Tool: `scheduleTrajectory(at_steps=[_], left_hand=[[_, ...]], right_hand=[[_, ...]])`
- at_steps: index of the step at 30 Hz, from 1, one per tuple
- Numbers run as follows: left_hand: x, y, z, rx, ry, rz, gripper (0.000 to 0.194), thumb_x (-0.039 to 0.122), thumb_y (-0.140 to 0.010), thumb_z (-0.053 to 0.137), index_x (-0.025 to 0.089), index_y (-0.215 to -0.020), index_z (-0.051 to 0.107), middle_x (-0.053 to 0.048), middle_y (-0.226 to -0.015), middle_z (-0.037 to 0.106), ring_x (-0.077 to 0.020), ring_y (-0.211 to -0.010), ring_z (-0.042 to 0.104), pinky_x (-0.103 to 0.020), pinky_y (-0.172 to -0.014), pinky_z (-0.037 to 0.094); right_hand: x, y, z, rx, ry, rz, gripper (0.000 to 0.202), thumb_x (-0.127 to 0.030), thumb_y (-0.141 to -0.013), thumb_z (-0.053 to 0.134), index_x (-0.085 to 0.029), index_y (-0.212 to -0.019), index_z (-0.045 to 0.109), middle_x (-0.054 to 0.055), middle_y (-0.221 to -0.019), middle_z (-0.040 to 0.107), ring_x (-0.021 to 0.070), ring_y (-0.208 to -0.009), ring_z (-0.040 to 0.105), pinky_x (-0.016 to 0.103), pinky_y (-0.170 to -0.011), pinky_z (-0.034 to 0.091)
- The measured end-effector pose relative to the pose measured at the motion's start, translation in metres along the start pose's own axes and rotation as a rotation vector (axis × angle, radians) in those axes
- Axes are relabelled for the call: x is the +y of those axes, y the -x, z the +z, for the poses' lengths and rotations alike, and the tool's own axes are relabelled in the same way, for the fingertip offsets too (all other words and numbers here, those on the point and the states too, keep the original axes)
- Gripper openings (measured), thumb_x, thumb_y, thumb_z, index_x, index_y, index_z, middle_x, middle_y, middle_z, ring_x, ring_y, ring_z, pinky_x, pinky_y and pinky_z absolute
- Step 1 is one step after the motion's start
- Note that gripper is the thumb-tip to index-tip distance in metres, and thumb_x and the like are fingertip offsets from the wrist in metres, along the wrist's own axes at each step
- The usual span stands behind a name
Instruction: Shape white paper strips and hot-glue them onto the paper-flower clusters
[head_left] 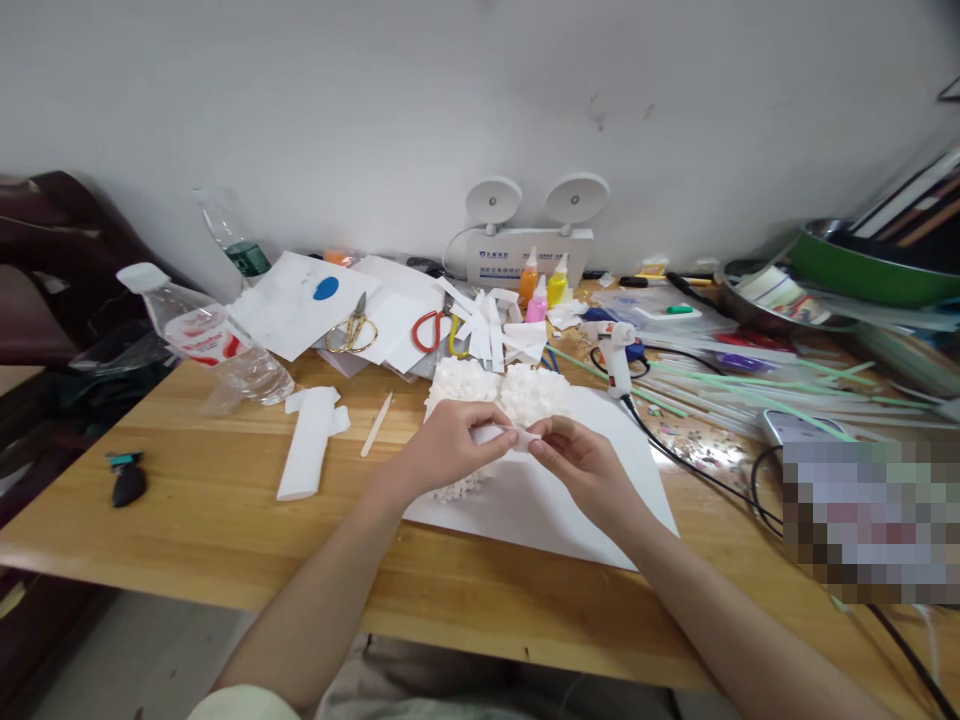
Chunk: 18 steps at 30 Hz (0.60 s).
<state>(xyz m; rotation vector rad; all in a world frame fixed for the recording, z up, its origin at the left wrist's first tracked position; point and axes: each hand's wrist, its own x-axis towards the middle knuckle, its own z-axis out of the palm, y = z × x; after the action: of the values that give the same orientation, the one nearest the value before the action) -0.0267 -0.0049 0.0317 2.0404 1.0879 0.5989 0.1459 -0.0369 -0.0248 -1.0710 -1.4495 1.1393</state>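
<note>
Your forearms reach in over the near edge of the counter. Above the white sheet, your left hand and right hand pinch a small white piece between them, thumbs and fingertips closed on it. Just behind your hands are white ruffled clumps, with a stick to their left and the glue gun to their right. Farther back, three small bottles stand before the lamp.

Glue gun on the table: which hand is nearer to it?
Right. The right hand is below and slightly left of the glue gun in the picture; the left hand is farther off to its left.
</note>
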Motion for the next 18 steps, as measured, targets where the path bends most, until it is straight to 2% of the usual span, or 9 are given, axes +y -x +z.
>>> scheduleTrajectory(at_steps=[5, 10, 12, 15, 18], left_hand=[[0.001, 0.000, 0.000, 0.051, -0.016, 0.040, 0.013, 0.026, -0.077, 0.052, 0.017, -0.075, 0.061, 0.000, -0.074, 0.063, -0.0125, -0.070, 0.055, -0.022, -0.064, 0.040], [0.005, 0.002, -0.002, 0.156, -0.028, 0.107, 0.013, 0.028, -0.077, 0.054, 0.017, -0.076, 0.060, 0.000, -0.077, 0.064, -0.0131, -0.074, 0.057, -0.023, -0.068, 0.042], [0.004, 0.001, -0.003, 0.239, -0.020, 0.171, 0.013, 0.028, -0.078, 0.054, 0.017, -0.083, 0.060, -0.002, -0.087, 0.064, -0.0147, -0.084, 0.057, -0.025, -0.077, 0.043], [-0.003, -0.003, -0.004, 0.448, 0.017, 0.251, 0.018, 0.027, -0.080, 0.053, 0.018, -0.095, 0.057, -0.006, -0.104, 0.060, -0.0172, -0.102, 0.052, -0.030, -0.091, 0.039], [-0.009, -0.006, -0.005, 0.569, 0.064, 0.253, 0.020, 0.027, -0.082, 0.050, 0.019, -0.099, 0.056, -0.007, -0.108, 0.058, -0.0179, -0.105, 0.051, -0.033, -0.094, 0.038]], right_hand=[[-0.004, 0.001, 0.001, 0.002, 0.014, -0.014, 0.014, -0.034, -0.077, 0.056, -0.021, -0.079, 0.056, 0.002, -0.077, 0.057, 0.0146, -0.073, 0.054, 0.028, -0.069, 0.046], [-0.008, -0.003, -0.009, 0.090, 0.008, -0.010, 0.013, -0.033, -0.075, 0.059, -0.020, -0.077, 0.058, 0.002, -0.075, 0.057, 0.0140, -0.070, 0.054, 0.027, -0.066, 0.046], [-0.009, -0.006, -0.018, 0.179, -0.041, -0.001, 0.013, -0.032, -0.072, 0.062, -0.021, -0.078, 0.058, 0.001, -0.076, 0.057, 0.0135, -0.071, 0.055, 0.026, -0.065, 0.046], [-0.008, -0.013, -0.035, 0.379, -0.140, -0.029, 0.013, -0.030, -0.070, 0.065, -0.022, -0.078, 0.059, 0.000, -0.076, 0.056, 0.0120, -0.070, 0.054, 0.026, -0.067, 0.045], [-0.007, -0.017, -0.046, 0.497, -0.191, -0.068, 0.011, -0.029, -0.069, 0.065, -0.022, -0.077, 0.059, -0.002, -0.074, 0.055, 0.0114, -0.069, 0.054, 0.026, -0.067, 0.046]])
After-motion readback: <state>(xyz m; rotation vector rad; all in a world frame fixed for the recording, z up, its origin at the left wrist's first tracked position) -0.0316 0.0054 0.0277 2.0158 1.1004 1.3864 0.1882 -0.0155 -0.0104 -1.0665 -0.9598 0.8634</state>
